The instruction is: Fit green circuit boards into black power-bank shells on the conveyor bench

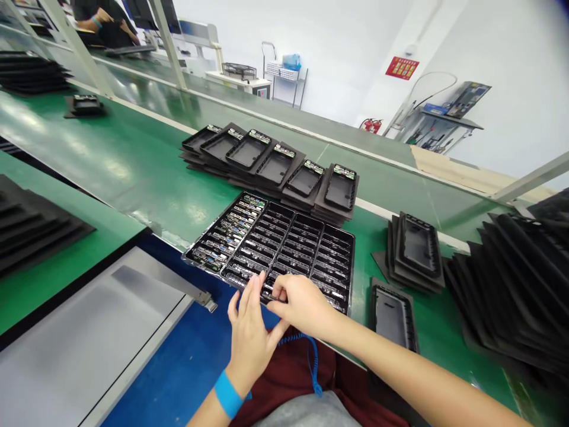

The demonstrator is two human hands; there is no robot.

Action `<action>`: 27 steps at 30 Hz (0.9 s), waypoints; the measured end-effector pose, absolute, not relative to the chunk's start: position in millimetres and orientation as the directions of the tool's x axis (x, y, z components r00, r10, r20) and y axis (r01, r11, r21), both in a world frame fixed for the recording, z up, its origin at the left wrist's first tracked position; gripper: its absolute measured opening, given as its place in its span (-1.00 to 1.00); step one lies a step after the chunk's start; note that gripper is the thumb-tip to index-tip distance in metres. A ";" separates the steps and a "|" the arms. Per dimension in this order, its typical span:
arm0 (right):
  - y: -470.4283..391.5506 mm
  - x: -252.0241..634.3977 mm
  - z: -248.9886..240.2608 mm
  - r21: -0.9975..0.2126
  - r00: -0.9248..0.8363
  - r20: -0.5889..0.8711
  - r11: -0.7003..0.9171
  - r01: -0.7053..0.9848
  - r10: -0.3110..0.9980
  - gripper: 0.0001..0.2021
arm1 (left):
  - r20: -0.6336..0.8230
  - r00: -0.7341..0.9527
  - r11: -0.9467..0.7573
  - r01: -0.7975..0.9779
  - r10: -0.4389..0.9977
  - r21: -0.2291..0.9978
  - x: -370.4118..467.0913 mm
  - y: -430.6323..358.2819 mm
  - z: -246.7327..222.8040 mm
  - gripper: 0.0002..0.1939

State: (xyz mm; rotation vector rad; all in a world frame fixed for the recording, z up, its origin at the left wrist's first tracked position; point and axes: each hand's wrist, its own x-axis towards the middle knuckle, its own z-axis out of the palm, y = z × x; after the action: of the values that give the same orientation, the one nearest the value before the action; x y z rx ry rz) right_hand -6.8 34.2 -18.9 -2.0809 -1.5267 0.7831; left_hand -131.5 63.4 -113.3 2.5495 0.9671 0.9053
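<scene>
Tray (297, 248), black, glossy, seemingly plastic

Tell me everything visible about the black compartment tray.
The black tray looks like thin, shiny plastic: rectangular, rimmed, divided into four columns of narrow slots. Its leftmost column holds small circuit boards; contents of the darker columns are hard to make out. It lies roughly flat on the green table, its near side seemingly jutting past the edge. The left hand and right hand are at that side; exact contact is unclear.
</scene>
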 end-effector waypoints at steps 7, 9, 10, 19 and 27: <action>19.1 20.3 -1.7 -0.965 0.379 -0.140 -0.212 0.156 0.915 -0.89 | 0.420 0.588 -0.714 0.468 0.691 0.521 -139.2 59.5 -95.3 -0.25; 5.5 25.0 3.4 -0.985 0.441 -0.155 -0.170 -0.006 0.884 -0.82 | 0.428 0.593 -0.715 0.416 0.682 0.562 -140.2 55.8 -80.3 -0.41; -2.8 26.0 4.7 -0.986 0.467 -0.165 -0.148 -0.075 0.869 -0.80 | 0.430 0.604 -0.713 0.369 0.671 0.595 -139.0 53.2 -71.4 -0.49; -102.1 24.7 -3.7 -0.937 0.655 -0.174 0.080 -0.339 0.735 -0.83 | 0.559 0.665 -0.721 -0.046 0.494 0.692 -87.5 9.7 -25.3 -0.81; -180.8 44.7 -4.0 -0.568 0.501 0.567 -0.131 0.813 0.653 -0.76 | 0.704 0.710 -0.881 -0.332 0.001 0.336 -52.4 -12.0 -30.8 -0.74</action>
State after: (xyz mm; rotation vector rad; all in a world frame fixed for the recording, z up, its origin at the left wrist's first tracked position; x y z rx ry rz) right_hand 44.7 -180.8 -4.0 -1.8539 -1.2195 -0.2252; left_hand -52.4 -12.0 -30.8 2.4727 -0.2542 1.0193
